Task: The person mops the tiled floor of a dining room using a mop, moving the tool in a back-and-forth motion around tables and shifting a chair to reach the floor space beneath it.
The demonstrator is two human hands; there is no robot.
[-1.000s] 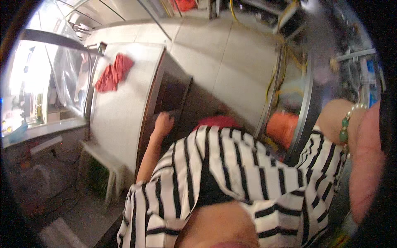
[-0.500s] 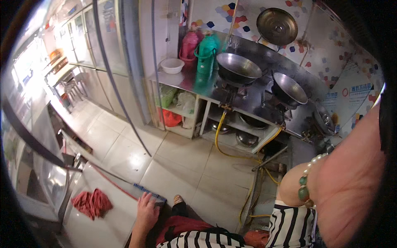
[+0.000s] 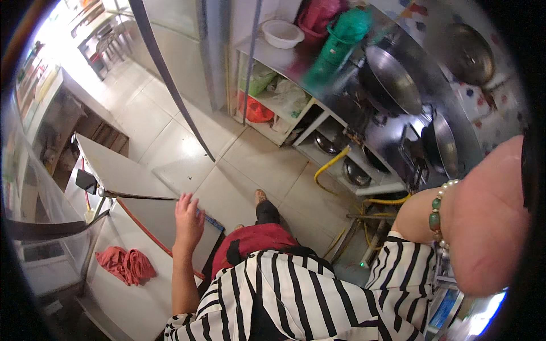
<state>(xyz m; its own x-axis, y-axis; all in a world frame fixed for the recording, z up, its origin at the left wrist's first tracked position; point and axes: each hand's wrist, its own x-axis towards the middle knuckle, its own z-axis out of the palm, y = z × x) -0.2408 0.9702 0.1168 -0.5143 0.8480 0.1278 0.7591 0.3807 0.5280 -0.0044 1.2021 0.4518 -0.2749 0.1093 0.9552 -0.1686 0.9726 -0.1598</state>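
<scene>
My left hand [image 3: 189, 219] reaches forward at lower left with fingers stretched out and apart. It is at the edge of a white panel [image 3: 142, 165], beside a narrow blue strip [image 3: 211, 220]; whether it touches either is unclear. A crumpled red cloth [image 3: 126, 266] lies on the white surface [image 3: 136, 310] to the left of that arm. My right hand [image 3: 489, 221] is raised very close to the camera at the right. A bracelet of pale and green beads [image 3: 435, 219] circles its wrist. The picture's dark rim cuts off its fingers.
Woks [image 3: 392, 79] sit on a metal stove at upper right, with a yellow hose [image 3: 331, 166] below. Green [image 3: 335, 48] and red flasks and a white basin [image 3: 282, 34] stand beside them. Dark-edged clear curtain strips [image 3: 165, 74] hang at left. Tiled floor [image 3: 176, 153] lies ahead.
The view has turned and tipped down, so the stove sits farther right and more of my striped shirt shows. My left hand has raised its fingers slightly; my right stays raised.
</scene>
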